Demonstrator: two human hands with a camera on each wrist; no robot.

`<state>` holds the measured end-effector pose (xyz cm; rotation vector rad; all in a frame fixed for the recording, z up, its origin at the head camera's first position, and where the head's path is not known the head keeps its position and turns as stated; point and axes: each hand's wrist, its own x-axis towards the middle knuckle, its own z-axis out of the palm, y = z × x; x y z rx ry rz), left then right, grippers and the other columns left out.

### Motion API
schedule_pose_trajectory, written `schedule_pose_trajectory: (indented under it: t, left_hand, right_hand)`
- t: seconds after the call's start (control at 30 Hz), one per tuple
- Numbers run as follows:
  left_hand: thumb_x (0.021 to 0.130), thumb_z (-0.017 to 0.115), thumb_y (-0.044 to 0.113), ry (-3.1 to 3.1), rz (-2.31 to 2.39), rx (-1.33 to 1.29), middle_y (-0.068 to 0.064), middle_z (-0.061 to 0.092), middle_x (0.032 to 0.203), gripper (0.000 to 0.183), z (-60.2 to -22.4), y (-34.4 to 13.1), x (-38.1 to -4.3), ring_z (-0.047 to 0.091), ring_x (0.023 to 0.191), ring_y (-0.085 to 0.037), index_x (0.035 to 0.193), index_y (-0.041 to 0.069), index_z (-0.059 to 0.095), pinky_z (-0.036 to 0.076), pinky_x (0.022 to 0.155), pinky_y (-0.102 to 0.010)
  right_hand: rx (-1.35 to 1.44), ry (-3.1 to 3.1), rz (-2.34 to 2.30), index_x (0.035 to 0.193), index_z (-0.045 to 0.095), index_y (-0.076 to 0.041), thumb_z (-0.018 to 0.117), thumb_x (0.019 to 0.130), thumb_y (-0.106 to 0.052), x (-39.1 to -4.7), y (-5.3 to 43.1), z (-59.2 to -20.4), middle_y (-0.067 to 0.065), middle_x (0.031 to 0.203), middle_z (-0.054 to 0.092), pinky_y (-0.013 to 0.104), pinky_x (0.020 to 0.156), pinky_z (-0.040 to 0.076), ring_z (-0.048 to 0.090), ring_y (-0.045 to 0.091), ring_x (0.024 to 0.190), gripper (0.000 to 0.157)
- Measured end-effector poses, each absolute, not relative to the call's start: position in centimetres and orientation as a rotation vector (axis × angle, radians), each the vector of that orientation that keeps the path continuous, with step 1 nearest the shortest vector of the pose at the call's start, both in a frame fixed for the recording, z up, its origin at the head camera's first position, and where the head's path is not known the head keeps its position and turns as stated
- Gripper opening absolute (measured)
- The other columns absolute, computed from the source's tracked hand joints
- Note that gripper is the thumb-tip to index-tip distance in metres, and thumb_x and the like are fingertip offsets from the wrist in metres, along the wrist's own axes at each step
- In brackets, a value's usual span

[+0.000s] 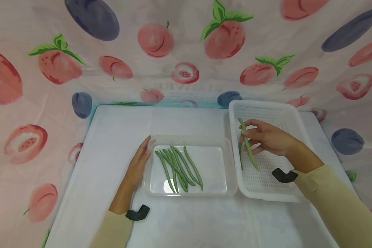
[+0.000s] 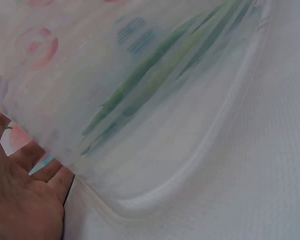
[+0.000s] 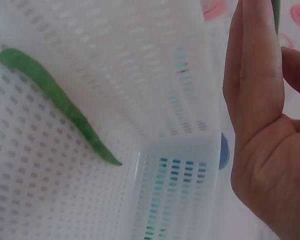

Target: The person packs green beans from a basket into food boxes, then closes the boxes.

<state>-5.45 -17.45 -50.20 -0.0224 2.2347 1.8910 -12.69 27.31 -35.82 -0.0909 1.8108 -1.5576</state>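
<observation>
Over the left part of a white perforated basket [image 1: 279,189], my right hand [image 1: 266,137] pinches a green bean [image 1: 250,151] between thumb and fingers. Another green bean [image 3: 60,102] lies in the basket, in the head view partly behind the hand. To the left stands a clear plastic container [image 1: 189,140] with several green beans [image 1: 178,168] on its floor, bunched toward its left half. My left hand [image 1: 138,162] rests along the container's left wall, its fingers fairly straight. The left wrist view shows that hand [image 2: 32,200] beside the cloudy wall, with beans showing through.
Both containers stand side by side on a white table [image 1: 117,127]. A fruit-print curtain [image 1: 186,41] hangs behind the table and along its sides. The basket's raised walls border the right hand's space. A black wrist mount [image 1: 284,175] sits at the right cuff.
</observation>
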Motion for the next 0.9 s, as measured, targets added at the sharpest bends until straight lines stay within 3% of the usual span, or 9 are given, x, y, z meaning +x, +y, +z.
schedule_pose_trajectory:
  t: [0.17,0.27,0.4,0.9]
  left_hand:
    - [0.106,0.036,0.057,2.238,1.882,-0.036,0.018,0.021,0.168,0.050,-50.1,-17.4,-5.4,0.023,0.157,-0.028,0.156,0.055,0.026,0.034,0.115,-0.066]
    - [0.107,0.037,0.055,2.229,1.890,-0.038,0.016,0.021,0.168,0.051,-50.1,-17.4,-5.4,0.025,0.156,-0.029,0.157,0.052,0.026,0.037,0.113,-0.065]
    - [0.107,0.037,0.054,2.223,1.889,-0.045,0.016,0.020,0.169,0.052,-50.2,-17.4,-5.5,0.027,0.155,-0.032,0.158,0.051,0.026,0.041,0.110,-0.065]
    - [0.107,0.037,0.055,2.225,1.890,-0.035,0.015,0.021,0.169,0.054,-50.1,-17.4,-5.5,0.027,0.155,-0.031,0.159,0.048,0.025,0.039,0.112,-0.066]
  right_hand:
    - [-0.091,1.816,-1.599,0.135,0.038,-0.005,0.055,0.105,-0.008,-12.5,26.0,-35.3,0.005,0.105,0.070,0.041,0.076,0.065,0.074,0.020,0.089,0.034]
    - [-0.075,1.855,-1.601,0.133,0.042,-0.010,0.058,0.103,-0.005,-12.4,25.2,-34.9,0.003,0.104,0.066,0.040,0.076,0.064,0.075,0.021,0.089,0.035]
    - [-0.090,1.899,-1.597,0.132,0.046,-0.016,0.061,0.102,-0.006,-12.2,24.2,-34.7,0.002,0.103,0.063,0.041,0.077,0.064,0.075,0.020,0.089,0.035]
    - [-0.158,1.920,-1.598,0.136,0.043,-0.012,0.065,0.100,-0.008,-11.7,20.8,-34.3,0.007,0.106,0.063,0.039,0.072,0.065,0.074,0.021,0.090,0.042]
